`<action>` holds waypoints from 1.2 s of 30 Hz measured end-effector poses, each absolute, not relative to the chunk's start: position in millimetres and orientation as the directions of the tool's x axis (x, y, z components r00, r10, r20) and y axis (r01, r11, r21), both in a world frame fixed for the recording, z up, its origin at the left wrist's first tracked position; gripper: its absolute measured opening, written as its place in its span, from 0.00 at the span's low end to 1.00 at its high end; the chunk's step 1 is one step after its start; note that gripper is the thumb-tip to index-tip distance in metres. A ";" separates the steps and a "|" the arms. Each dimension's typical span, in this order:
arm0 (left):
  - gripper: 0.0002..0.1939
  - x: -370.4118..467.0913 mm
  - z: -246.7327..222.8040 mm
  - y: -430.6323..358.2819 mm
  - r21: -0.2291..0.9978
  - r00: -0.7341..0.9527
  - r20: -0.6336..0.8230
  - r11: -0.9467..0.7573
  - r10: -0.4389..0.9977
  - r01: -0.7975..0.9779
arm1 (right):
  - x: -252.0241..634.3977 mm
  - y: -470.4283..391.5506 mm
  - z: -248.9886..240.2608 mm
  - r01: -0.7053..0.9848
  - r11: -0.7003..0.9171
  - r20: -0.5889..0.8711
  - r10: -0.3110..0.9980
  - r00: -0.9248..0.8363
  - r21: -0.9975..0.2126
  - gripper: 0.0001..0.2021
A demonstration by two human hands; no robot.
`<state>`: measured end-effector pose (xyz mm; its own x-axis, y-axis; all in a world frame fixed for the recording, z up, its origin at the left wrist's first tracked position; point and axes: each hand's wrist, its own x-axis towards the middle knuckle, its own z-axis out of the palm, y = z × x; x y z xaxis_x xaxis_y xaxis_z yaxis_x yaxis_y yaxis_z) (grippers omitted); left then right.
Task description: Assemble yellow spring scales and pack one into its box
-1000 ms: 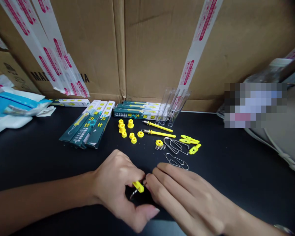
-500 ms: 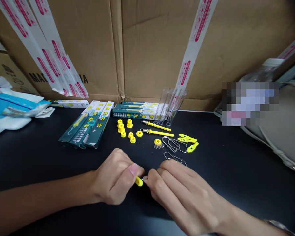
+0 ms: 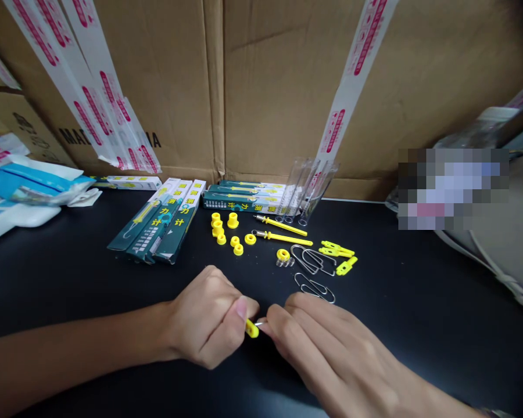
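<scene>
My left hand (image 3: 213, 319) is closed round a yellow plastic piece (image 3: 251, 329), whose end sticks out past the thumb. Just to its right, my right hand (image 3: 322, 348) pinches a thin metal piece (image 3: 260, 324) that points at the yellow end; most of it is hidden by the fingers. Beyond the hands lie metal hooks (image 3: 314, 287), small springs (image 3: 285, 262), yellow flat clips (image 3: 347, 266) and several yellow caps (image 3: 233, 220). Two yellow rods (image 3: 287, 238) with metal springs at their left ends lie behind them.
Clear tubes (image 3: 316, 194) stand upright at the back, beside printed boxes (image 3: 253, 203). More boxes (image 3: 178, 223) lie left of centre. Packets (image 3: 35, 183) are at the far left, a plastic bottle (image 3: 470, 136) and a beige bag (image 3: 505, 232) at the right. Cardboard boxes (image 3: 265, 87) form the back.
The view has shifted slightly, so the table items appear a little further right. Both hands remain closed, and slightly more of the thin metal piece shows between them.
</scene>
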<state>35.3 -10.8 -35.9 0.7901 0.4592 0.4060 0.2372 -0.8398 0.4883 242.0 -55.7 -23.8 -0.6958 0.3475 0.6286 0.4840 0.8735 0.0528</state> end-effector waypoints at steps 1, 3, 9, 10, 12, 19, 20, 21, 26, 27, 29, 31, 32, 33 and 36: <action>0.13 35.5 -36.2 -10.7 0.480 0.788 0.409 -0.843 0.460 0.243 | 242.2 -55.2 -24.1 0.482 0.874 0.627 0.342 -0.700 0.060 0.18; 0.13 35.8 -36.9 -10.5 0.466 0.788 0.417 -0.851 0.453 0.243 | 242.2 -54.6 -24.6 0.475 0.877 0.621 0.337 -0.708 0.066 0.19; 0.11 38.8 -38.3 -12.4 0.464 0.795 0.437 -0.863 0.421 0.202 | 241.7 -56.9 -25.4 0.461 0.887 0.622 0.350 -0.700 0.020 0.20; 0.11 39.5 -38.3 -13.2 0.467 0.791 0.448 -0.863 0.417 0.191 | 242.2 -56.9 -25.2 0.460 0.888 0.621 0.361 -0.696 0.000 0.20; 0.10 40.6 -38.7 -15.0 0.477 0.776 0.479 -0.864 0.410 0.162 | 243.7 -55.7 -24.5 0.446 0.893 0.608 0.386 -0.694 -0.058 0.20; 0.13 39.2 -45.2 -15.5 0.522 0.737 0.503 -0.838 0.452 0.157 | 246.4 -49.1 -25.2 0.291 0.800 0.543 0.578 -0.609 -0.525 0.13; 0.14 39.3 -45.6 -14.9 0.525 0.730 0.503 -0.834 0.464 0.168 | 245.6 -49.5 -25.9 0.273 0.763 0.548 0.621 -0.560 -0.586 0.12; 0.16 39.6 -45.5 -14.3 0.531 0.722 0.501 -0.828 0.476 0.178 | 244.7 -50.1 -26.4 0.263 0.719 0.541 0.670 -0.508 -0.644 0.12; 0.17 43.4 -39.7 -13.7 0.530 0.677 0.511 -0.814 0.530 0.237 | 240.2 -52.5 -24.6 0.260 0.456 0.362 0.869 -0.338 -0.851 0.11; 0.17 44.1 -38.2 -14.0 0.523 0.667 0.511 -0.812 0.542 0.259 | 239.4 -52.2 -24.0 0.249 0.441 0.352 0.875 -0.333 -0.862 0.11; 0.16 45.2 -36.1 -14.6 0.514 0.649 0.507 -0.803 0.568 0.301 | 237.8 -51.2 -23.7 0.240 0.473 0.381 0.858 -0.346 -0.848 0.12; 0.15 46.1 -35.3 -15.2 0.493 0.636 0.511 -0.803 0.579 0.335 | 236.4 -50.7 -24.6 0.260 0.549 0.446 0.818 -0.364 -0.794 0.17; 0.14 46.6 -35.4 -15.4 0.473 0.632 0.517 -0.808 0.577 0.351 | 235.9 -50.7 -25.5 0.279 0.585 0.476 0.797 -0.372 -0.761 0.21; 0.14 47.0 -35.8 -15.6 0.450 0.632 0.519 -0.813 0.575 0.370 | 235.6 -50.9 -26.5 0.303 0.613 0.499 0.780 -0.377 -0.730 0.23; 0.14 47.7 -36.7 -16.3 0.398 0.635 0.501 -0.809 0.587 0.433 | 236.2 -51.7 -29.5 0.358 0.637 0.520 0.768 -0.374 -0.683 0.22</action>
